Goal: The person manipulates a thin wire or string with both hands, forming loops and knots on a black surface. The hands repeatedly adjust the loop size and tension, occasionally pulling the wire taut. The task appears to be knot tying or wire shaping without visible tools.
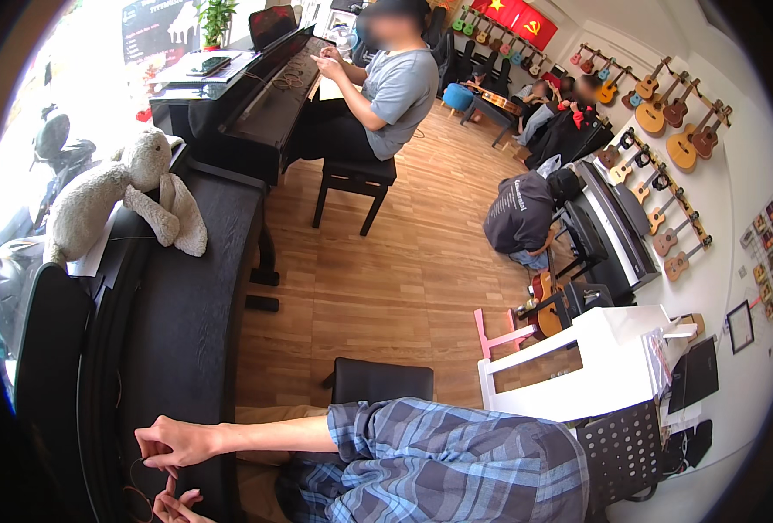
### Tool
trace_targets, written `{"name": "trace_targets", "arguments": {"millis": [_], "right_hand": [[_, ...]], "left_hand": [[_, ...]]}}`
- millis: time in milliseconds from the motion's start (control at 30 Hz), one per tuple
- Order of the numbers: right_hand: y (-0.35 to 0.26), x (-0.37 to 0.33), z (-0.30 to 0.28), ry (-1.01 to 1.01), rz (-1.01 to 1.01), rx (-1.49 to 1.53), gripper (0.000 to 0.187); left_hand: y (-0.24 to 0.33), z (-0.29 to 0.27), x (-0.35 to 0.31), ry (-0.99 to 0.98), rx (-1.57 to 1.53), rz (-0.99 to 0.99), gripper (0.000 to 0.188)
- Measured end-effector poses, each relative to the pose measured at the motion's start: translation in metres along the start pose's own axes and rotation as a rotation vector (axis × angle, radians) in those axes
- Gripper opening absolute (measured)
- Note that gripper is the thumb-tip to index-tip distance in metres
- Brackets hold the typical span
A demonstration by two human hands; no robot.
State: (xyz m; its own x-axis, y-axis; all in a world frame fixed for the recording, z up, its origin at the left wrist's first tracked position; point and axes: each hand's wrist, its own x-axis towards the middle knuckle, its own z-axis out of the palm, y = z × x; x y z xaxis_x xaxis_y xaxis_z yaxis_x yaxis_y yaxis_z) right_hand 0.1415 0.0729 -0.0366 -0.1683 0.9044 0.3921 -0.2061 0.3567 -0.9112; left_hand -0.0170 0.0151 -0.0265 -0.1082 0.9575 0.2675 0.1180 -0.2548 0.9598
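Black lid edge (233, 322) near right hand (175, 443); floor (351, 305) beyond.

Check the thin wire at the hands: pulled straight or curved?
Curved: the thin wire bows in arcs beside the right hand and left hand. Whether it closes into a loop, I cannot tell.

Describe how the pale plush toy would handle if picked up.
The plush toy seems light for its size, judging by its stuffed, cloth-like body. The flap hanging by its head would likely flop. Its fuzzy surface probably won't slip.
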Motion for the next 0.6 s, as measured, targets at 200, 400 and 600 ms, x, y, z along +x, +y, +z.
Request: {"name": "trace_targets", "arguments": {"millis": [200, 400, 600], "right_hand": [[-0.005, -0.004, 0.001, 0.061, 0.057, 0.050, 0.019], [0.000, -0.001, 0.002, 0.020, 0.055, 0.081, 0.017], [0.006, 0.000, 0.003, 0.053, 0.005, 0.118, 0.015]], "left_hand": [[0.004, -0.002, -0.003, 0.012, -0.005, -0.048, 0.030], [0.007, -0.004, -0.003, 0.019, -0.041, -0.066, 0.029], [-0.001, -0.010, -0.002, -0.018, -0.015, 0.009, 0.029]]}}
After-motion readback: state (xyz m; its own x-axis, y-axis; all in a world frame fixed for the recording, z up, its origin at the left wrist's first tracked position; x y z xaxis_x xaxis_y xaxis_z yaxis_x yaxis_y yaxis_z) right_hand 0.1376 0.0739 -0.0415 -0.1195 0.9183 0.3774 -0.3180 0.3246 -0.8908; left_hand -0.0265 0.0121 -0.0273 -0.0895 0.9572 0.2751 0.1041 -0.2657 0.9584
